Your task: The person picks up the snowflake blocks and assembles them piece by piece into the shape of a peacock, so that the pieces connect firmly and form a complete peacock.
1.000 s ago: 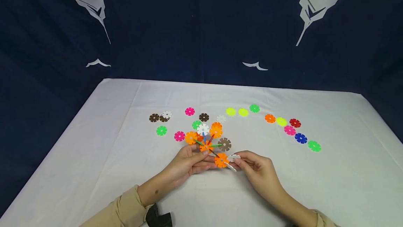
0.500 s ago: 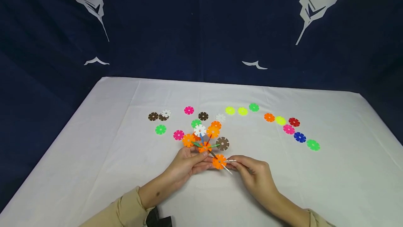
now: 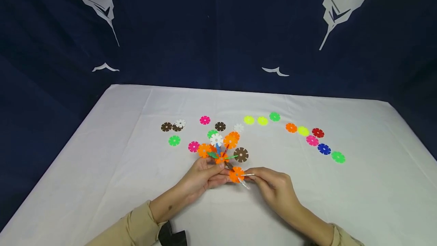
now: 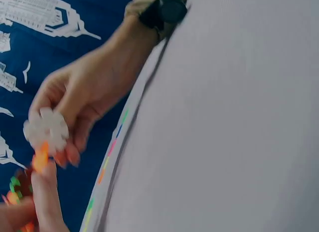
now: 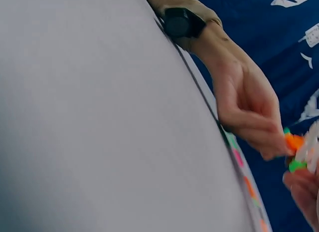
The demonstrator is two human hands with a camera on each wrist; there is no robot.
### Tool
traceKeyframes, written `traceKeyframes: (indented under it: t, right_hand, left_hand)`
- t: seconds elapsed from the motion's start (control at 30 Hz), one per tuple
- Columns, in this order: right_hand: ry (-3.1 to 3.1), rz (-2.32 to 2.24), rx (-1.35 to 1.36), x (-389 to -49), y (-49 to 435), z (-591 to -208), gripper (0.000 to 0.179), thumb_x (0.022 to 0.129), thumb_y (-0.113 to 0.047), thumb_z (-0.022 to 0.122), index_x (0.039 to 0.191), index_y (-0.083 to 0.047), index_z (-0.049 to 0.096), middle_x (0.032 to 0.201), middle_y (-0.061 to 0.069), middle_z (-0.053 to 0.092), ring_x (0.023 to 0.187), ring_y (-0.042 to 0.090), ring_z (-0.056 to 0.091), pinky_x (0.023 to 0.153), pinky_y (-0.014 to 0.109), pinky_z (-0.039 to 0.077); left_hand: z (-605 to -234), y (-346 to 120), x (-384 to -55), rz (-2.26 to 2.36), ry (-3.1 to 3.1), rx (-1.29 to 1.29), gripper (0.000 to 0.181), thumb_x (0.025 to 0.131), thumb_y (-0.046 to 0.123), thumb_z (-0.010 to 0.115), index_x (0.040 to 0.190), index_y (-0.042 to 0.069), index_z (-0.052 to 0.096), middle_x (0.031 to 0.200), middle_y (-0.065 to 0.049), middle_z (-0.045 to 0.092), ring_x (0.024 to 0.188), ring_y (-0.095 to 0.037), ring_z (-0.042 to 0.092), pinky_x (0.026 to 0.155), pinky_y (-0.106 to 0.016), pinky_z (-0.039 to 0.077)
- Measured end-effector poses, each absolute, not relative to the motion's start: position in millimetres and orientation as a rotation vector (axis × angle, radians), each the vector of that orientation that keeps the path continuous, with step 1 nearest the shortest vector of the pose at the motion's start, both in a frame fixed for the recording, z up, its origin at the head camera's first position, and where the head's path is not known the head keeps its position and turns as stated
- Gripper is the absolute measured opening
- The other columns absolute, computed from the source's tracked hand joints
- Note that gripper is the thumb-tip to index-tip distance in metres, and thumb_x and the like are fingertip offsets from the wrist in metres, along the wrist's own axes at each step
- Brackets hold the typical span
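My left hand (image 3: 205,176) holds a built cluster of notched plastic discs, with its thumb at the central orange disc (image 3: 222,158). White, orange and brown discs (image 3: 241,155) fan out from that centre on blue, red and green discs seen nearly edge-on. Nearest me is a lower orange disc (image 3: 236,174), joined through a dark brown one, with a white disc (image 3: 244,184) jutting from its lower right. My right hand (image 3: 274,185) pinches a second white disc (image 3: 250,174), edge-on against the orange disc's right side. In the left wrist view a white disc (image 4: 46,129) faces the camera.
Loose notched discs lie behind the hands on the white-covered table (image 3: 102,200). Brown, green and pink discs (image 3: 194,146) are at left. A row runs to the right, ending in a blue disc (image 3: 324,149) and a green disc (image 3: 338,157). A dark blue curtain (image 3: 191,30) hangs behind.
My right hand has turned its white disc from tilted to edge-on and moved it slightly left and down against the orange disc. The cluster has tipped slightly in my left hand.
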State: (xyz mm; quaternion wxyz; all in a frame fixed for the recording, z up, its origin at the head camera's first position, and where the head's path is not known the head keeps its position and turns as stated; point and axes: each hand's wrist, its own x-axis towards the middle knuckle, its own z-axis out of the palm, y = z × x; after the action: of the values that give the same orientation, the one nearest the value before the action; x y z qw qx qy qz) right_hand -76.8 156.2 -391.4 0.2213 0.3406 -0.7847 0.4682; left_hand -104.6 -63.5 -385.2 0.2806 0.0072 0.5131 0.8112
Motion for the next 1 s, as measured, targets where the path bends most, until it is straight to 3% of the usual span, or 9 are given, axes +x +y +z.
traceKeyframes:
  t: [0.07, 0.17, 0.27, 0.5, 0.63, 0.7, 0.87, 1.0]
  right_hand:
    - [-2.104, 1.244, 0.994, -79.5, 159.1, -389.8, 0.009, 0.089, -0.004, 0.063, 0.094, -0.003, 0.070, 0.089, 0.005, 0.069, 0.084, 0.015, 0.066, 0.078, 0.019, 0.050]
    - [-2.015, 1.167, 1.064, -83.3, 161.5, -387.4, 0.024, 0.098, -0.017, 0.052, 0.093, -0.002, 0.070, 0.088, 0.007, 0.069, 0.084, 0.016, 0.066, 0.080, 0.019, 0.049]
    - [-1.985, 1.117, 1.100, -85.1, 161.2, -387.9, 0.028, 0.099, -0.018, 0.049, 0.092, -0.001, 0.070, 0.088, 0.008, 0.069, 0.084, 0.017, 0.066, 0.081, 0.020, 0.049]
    - [-2.070, 1.276, 1.086, -82.2, 158.7, -391.0, 0.020, 0.096, -0.015, 0.055, 0.098, -0.002, 0.069, 0.091, 0.007, 0.069, 0.087, 0.017, 0.066, 0.081, 0.021, 0.049]
    - [-2.130, 1.335, 1.022, -80.3, 156.4, -392.7, 0.009, 0.088, -0.003, 0.063, 0.095, -0.003, 0.069, 0.089, 0.005, 0.069, 0.082, 0.013, 0.066, 0.077, 0.020, 0.050]
    - [-2.152, 1.362, 1.009, -79.9, 155.2, -393.7, 0.012, 0.084, 0.004, 0.065, 0.094, -0.002, 0.069, 0.087, 0.005, 0.069, 0.079, 0.012, 0.065, 0.075, 0.020, 0.051]
    - [-2.185, 1.399, 1.017, -80.7, 154.4, -394.2, 0.010, 0.084, 0.003, 0.065, 0.093, 0.000, 0.069, 0.086, 0.006, 0.069, 0.075, 0.012, 0.066, 0.070, 0.021, 0.053]
    - [-2.250, 1.369, 1.000, -83.0, 158.5, -389.0, 0.022, 0.078, 0.012, 0.068, 0.095, -0.002, 0.069, 0.088, 0.006, 0.069, 0.074, 0.013, 0.066, 0.068, 0.020, 0.053]
  left_hand:
    - [-384.3, -65.0, -105.3, 2.153, 1.380, 0.098, 0.022, 0.096, 0.003, 0.051, 0.108, -0.014, 0.045, 0.089, -0.018, 0.066, 0.080, -0.020, 0.068, 0.074, -0.028, 0.053]
    - [-382.4, -66.5, -104.7, 2.113, 1.417, 0.195, 0.020, 0.093, 0.002, 0.056, 0.102, -0.014, 0.048, 0.091, -0.021, 0.067, 0.083, -0.023, 0.068, 0.074, -0.030, 0.053]
    - [-382.1, -65.7, -102.9, 2.040, 1.459, 0.265, 0.020, 0.089, -0.001, 0.061, 0.099, -0.017, 0.054, 0.091, -0.023, 0.067, 0.086, -0.027, 0.067, 0.076, -0.032, 0.053]
    - [-384.7, -62.0, -99.3, 1.972, 1.501, 0.272, 0.020, 0.086, -0.004, 0.063, 0.100, -0.018, 0.061, 0.088, -0.025, 0.066, 0.084, -0.028, 0.067, 0.074, -0.027, 0.053]
    - [-386.0, -61.0, -97.2, 2.008, 1.460, 0.216, 0.018, 0.087, -0.006, 0.061, 0.101, -0.017, 0.058, 0.089, -0.026, 0.066, 0.082, -0.026, 0.068, 0.072, -0.024, 0.053]
    - [-386.3, -60.8, -96.4, 2.025, 1.436, 0.180, 0.016, 0.087, -0.007, 0.060, 0.099, -0.016, 0.058, 0.089, -0.025, 0.066, 0.081, -0.025, 0.068, 0.071, -0.023, 0.053]
    - [-386.5, -59.4, -96.0, 2.033, 1.438, 0.167, 0.014, 0.087, -0.007, 0.060, 0.098, -0.014, 0.058, 0.087, -0.023, 0.067, 0.079, -0.023, 0.068, 0.070, -0.023, 0.053]
    - [-386.8, -58.4, -96.7, 2.027, 1.446, 0.180, 0.014, 0.087, -0.004, 0.061, 0.098, -0.012, 0.059, 0.089, -0.023, 0.067, 0.081, -0.023, 0.068, 0.072, -0.023, 0.053]
